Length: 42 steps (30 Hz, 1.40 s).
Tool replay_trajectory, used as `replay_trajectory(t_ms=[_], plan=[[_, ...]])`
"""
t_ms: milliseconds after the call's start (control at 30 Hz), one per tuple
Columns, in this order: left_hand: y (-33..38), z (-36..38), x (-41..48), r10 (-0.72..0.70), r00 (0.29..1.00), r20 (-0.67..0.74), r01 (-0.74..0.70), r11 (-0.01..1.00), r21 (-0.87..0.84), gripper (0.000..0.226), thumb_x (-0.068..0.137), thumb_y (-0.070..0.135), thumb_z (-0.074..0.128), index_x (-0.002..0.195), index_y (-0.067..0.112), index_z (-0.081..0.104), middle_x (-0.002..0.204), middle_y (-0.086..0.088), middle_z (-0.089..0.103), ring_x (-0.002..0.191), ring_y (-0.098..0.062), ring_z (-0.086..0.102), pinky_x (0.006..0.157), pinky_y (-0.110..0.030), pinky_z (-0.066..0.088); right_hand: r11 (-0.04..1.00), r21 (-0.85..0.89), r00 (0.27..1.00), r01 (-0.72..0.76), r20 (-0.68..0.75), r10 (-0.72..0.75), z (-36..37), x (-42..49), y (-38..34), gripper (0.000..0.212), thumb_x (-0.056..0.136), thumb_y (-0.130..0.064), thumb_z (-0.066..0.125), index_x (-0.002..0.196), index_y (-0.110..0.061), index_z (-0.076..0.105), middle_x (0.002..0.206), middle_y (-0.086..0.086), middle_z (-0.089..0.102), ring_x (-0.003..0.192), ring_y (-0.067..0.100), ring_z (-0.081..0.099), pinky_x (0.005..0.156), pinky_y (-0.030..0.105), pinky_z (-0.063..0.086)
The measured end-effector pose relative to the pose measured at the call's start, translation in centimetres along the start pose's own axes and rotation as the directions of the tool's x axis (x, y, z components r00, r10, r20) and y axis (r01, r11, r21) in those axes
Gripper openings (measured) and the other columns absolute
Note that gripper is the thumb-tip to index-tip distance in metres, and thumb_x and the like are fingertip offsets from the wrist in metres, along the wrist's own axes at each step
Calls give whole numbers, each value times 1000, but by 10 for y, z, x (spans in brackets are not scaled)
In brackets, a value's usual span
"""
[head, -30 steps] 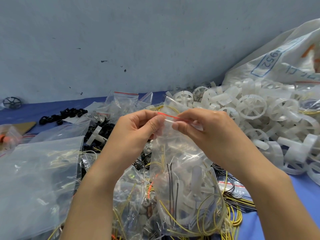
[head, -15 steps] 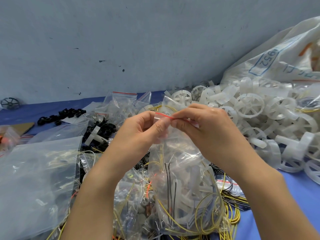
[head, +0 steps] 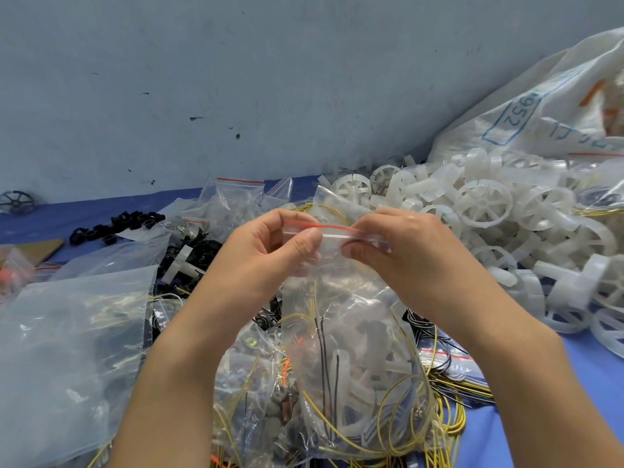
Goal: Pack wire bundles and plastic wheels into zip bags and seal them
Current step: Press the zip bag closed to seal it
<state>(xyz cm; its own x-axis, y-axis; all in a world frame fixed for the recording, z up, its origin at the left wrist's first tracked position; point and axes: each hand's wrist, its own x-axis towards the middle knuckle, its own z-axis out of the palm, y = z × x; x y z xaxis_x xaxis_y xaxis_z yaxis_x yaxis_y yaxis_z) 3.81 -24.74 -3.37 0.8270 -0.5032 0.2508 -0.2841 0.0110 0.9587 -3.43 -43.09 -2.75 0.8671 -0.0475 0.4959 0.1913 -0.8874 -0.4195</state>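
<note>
A clear zip bag [head: 354,359] hangs upright in the middle, filled with white plastic wheels plus yellow and black wires. Its top edge carries a red zip strip [head: 320,227]. My left hand [head: 266,255] pinches the strip's left end between thumb and fingers. My right hand [head: 405,251] pinches the right end, and a short stretch of strip shows between the two hands. Behind and to the right lies a heap of loose white plastic wheels [head: 486,204].
A big white sack [head: 540,113] leans on the wall at right. Large clear bags [head: 67,349] cover the left. Black plastic parts [head: 118,226], small empty zip bags [head: 236,197] and loose yellow wire bundles [head: 449,413] lie on the blue table [head: 557,417].
My hands, close together on the strip before, have drawn apart along it, the left going left and the right going right. The bag still hangs in the same place.
</note>
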Motion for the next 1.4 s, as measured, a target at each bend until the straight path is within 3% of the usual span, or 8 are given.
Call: replay_trajectory(t_ms=[233,533,800,1000,1133,1200,1300,1400], plan=[[1,5,1,-28,998,47,25,997,71,26,86,33,68,106,18,74,91,0,76,80,-6,67,75,-21,55,997,-39,998,61,-33,-62,0,0,-5,18,95,-36,61,100,-22,71,86,-13,53,80,10,43,77,29,31],[9,-3,-4,-6,1000,0,6,981,193,14,80,35,72,91,27,73,89,8,76,82,-5,71,79,-23,53,997,-70,999,20,-42,-23,-2,0,7,21,91,-39,64,102,-25,74,87,-14,57,90,17,49,83,37,39],[27,6,-15,155,988,7,-141,877,459,7,86,35,69,88,33,75,82,27,72,79,10,68,68,-1,45,982,-142,988,125,-72,-137,-4,1,-5,18,93,-35,64,102,-25,75,92,-8,64,85,15,44,82,34,34],[29,5,-15,208,978,-16,-167,824,542,9,87,34,69,93,32,76,84,23,72,82,8,68,74,-10,49,994,-56,993,93,-65,-97,-11,-1,-4,23,90,-42,62,101,-27,75,88,-14,61,88,18,55,85,40,44],[30,2,-17,202,978,-59,-124,780,614,8,87,36,68,91,32,75,83,24,71,83,13,64,71,0,40,996,-25,994,84,-73,-86,-14,-1,-1,22,89,-39,62,99,-25,76,85,-14,58,88,21,57,86,43,44],[34,6,-19,220,974,-55,-118,699,706,9,88,42,65,92,37,72,87,25,69,88,11,63,78,-6,43,994,-28,990,105,-90,-107,-11,0,-4,18,90,-35,66,99,-24,76,85,-12,59,88,21,59,85,45,46],[40,17,-22,263,965,-15,-143,570,809,27,89,53,51,101,40,71,95,21,68,95,-3,60,96,-40,45,986,-20,980,166,-107,-167,-7,1,-10,17,90,-34,68,99,-22,77,85,-8,61,84,24,60,81,47,48],[43,21,-22,325,946,-10,-172,526,833,25,92,46,51,98,34,72,85,14,67,86,-14,57,91,-44,43,985,19,979,171,-117,-168,-8,0,-11,16,90,-34,69,98,-23,78,85,-8,61,84,23,60,80,48,48]])
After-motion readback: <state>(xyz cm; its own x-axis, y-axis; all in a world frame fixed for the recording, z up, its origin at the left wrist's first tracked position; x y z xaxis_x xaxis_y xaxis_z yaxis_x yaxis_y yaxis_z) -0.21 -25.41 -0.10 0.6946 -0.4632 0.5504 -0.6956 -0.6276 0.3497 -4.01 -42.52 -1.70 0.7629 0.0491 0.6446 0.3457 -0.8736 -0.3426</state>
